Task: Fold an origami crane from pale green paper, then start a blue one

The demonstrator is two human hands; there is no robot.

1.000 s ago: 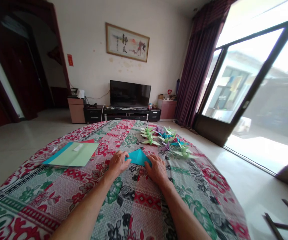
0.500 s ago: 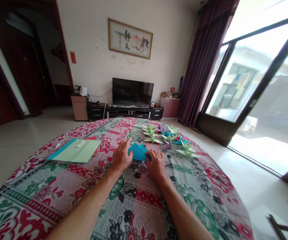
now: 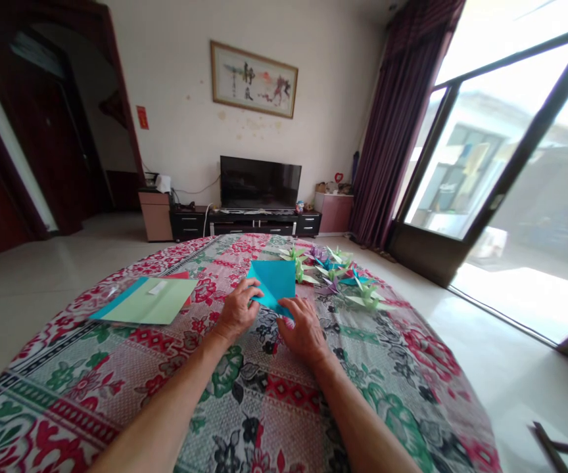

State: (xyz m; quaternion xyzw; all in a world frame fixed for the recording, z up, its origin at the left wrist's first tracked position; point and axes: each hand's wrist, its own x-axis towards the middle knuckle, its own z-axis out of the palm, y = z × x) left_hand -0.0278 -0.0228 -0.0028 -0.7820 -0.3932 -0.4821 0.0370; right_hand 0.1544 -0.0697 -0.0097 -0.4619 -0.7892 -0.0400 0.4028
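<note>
A blue sheet of paper (image 3: pixel 275 277) is in front of me, spread into a squarish shape with a diagonal crease toward its lower left. My left hand (image 3: pixel 238 307) has its curled fingers on the paper's left edge. At the near right corner, the fingers of my right hand (image 3: pixel 306 330) press on the paper, the thumb a little apart below them. Just beyond and to the right stand several folded paper cranes in green, purple and blue, among them a light green crane (image 3: pixel 370 297).
A patterned cloth covers the round table (image 3: pixel 175 374). To the left lies a stack of coloured paper (image 3: pixel 150 302), pale green on top, with a small white piece on it. Across the room are a television (image 3: pixel 260 184) and low cabinets; a glass door is at right.
The blue paper has gone from a smaller pointed fold to a wider, flatter square. My left hand has moved its fingers onto the left edge; my right hand has shifted slightly nearer me.
</note>
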